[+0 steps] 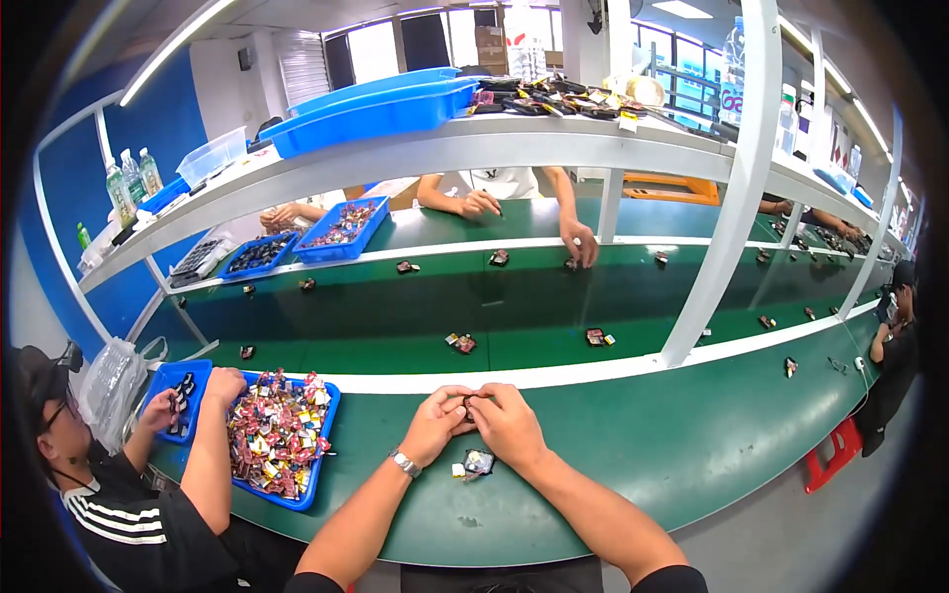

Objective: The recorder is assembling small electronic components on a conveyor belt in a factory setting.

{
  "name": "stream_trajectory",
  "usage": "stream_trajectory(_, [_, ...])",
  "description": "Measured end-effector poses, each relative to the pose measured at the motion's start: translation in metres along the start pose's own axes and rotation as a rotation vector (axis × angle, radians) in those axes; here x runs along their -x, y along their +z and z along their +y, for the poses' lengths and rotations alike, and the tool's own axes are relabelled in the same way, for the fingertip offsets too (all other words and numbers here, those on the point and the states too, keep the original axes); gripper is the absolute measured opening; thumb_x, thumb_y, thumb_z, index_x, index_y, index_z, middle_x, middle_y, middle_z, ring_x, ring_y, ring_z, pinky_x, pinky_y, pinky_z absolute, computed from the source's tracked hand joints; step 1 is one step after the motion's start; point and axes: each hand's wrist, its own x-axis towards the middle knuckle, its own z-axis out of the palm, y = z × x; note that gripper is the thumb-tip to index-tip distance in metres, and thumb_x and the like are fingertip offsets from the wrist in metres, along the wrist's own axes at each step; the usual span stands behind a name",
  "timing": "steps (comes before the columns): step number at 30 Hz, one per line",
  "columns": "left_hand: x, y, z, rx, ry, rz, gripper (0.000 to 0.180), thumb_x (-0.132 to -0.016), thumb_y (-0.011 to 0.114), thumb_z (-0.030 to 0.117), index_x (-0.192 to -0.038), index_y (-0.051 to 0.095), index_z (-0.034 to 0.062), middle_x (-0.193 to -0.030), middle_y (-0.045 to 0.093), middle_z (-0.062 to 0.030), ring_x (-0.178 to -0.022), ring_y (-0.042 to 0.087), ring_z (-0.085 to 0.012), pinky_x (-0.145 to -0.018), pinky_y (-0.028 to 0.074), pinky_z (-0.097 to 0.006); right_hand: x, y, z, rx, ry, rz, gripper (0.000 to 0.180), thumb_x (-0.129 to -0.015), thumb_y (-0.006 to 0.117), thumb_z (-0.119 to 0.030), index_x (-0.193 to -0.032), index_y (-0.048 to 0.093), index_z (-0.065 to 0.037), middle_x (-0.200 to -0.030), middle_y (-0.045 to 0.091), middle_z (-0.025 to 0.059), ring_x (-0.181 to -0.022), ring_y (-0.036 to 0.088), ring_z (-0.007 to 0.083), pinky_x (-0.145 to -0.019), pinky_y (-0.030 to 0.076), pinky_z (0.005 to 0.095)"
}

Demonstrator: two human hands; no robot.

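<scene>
Over the green worktop [613, 435], my left hand [433, 427] and my right hand [508, 427] meet, fingertips pinched together. Between them is a small dark part [469, 406], mostly covered by the fingers, so its kind cannot be made out. Just below the hands lies a small dark, shiny electronic piece [479, 463] with a white and yellow tab at its left. A metal-banded watch sits on my left wrist.
Left of me, a blue tray [330, 427] is heaped with small red, white and yellow-tagged pieces; a co-worker reaches past it. Beyond a white rail [415, 381], spaced pieces [461, 343] lie on a green belt. A person's hands work opposite. A white post [727, 188] rises at right.
</scene>
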Motion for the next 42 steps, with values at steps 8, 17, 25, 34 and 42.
stream_trajectory(8, [-0.003, 0.003, -0.002, -0.018, 0.028, 0.047, 0.026, -0.097, 0.048, 0.001, -0.123, 0.046, 0.0024, -0.118, 0.061, -0.0104, -0.109, 0.060, -0.0184, -0.091, 0.052, -0.034, -0.002, 0.002, -0.003, 0.094, -0.007, 0.017, 0.018, -0.076, 0.069, -0.008, -0.093, 0.064, -0.004, -0.105, 0.060, 0.0080, -0.092, 0.059, 0.0265, -0.075, 0.054, 0.0364])
stream_trajectory(17, [-0.003, -0.001, -0.001, 0.074, 0.084, 0.069, 0.039, -0.097, 0.049, 0.005, -0.135, 0.037, 0.0032, -0.134, 0.051, -0.0147, -0.117, 0.057, -0.0250, -0.097, 0.051, -0.040, -0.010, 0.008, 0.013, -0.005, 0.054, -0.119, 0.032, -0.073, 0.072, -0.010, -0.103, 0.062, -0.003, -0.117, 0.058, 0.0135, -0.105, 0.057, 0.0312, -0.086, 0.052, 0.0396])
stream_trajectory(25, [-0.010, -0.006, -0.003, 0.087, 0.104, 0.029, 0.041, -0.096, 0.052, 0.007, -0.135, 0.039, 0.0006, -0.140, 0.047, -0.0216, -0.123, 0.053, -0.0329, -0.099, 0.050, -0.045, -0.049, 0.010, 0.145, 0.300, 0.349, -0.098, 0.032, -0.071, 0.074, -0.014, -0.101, 0.068, -0.002, -0.107, 0.065, 0.0139, -0.096, 0.062, 0.0325, -0.088, 0.049, 0.0403])
stream_trajectory(34, [-0.011, -0.010, -0.005, 0.029, 0.125, 0.002, 0.029, -0.098, 0.050, 0.008, -0.125, 0.046, 0.0003, -0.127, 0.056, -0.0212, -0.111, 0.061, -0.0275, -0.091, 0.054, -0.040, -0.074, 0.055, 0.100, 0.381, 0.366, -0.346, 0.053, -0.071, 0.079, -0.029, -0.114, 0.061, -0.003, -0.101, 0.065, 0.0159, -0.098, 0.058, 0.0346, -0.088, 0.047, 0.0438])
stream_trajectory(42, [-0.008, -0.019, -0.005, 0.052, 0.029, 0.082, 0.020, -0.100, 0.049, 0.020, -0.111, 0.051, 0.0031, -0.103, 0.063, -0.0122, -0.084, 0.062, -0.0172, -0.070, 0.052, -0.030, -0.047, -0.021, 0.048, -0.227, 0.213, -0.459, 0.063, -0.068, 0.078, -0.009, -0.127, 0.056, -0.009, -0.111, 0.065, 0.0074, -0.108, 0.054, 0.0291, -0.097, 0.044, 0.0385])
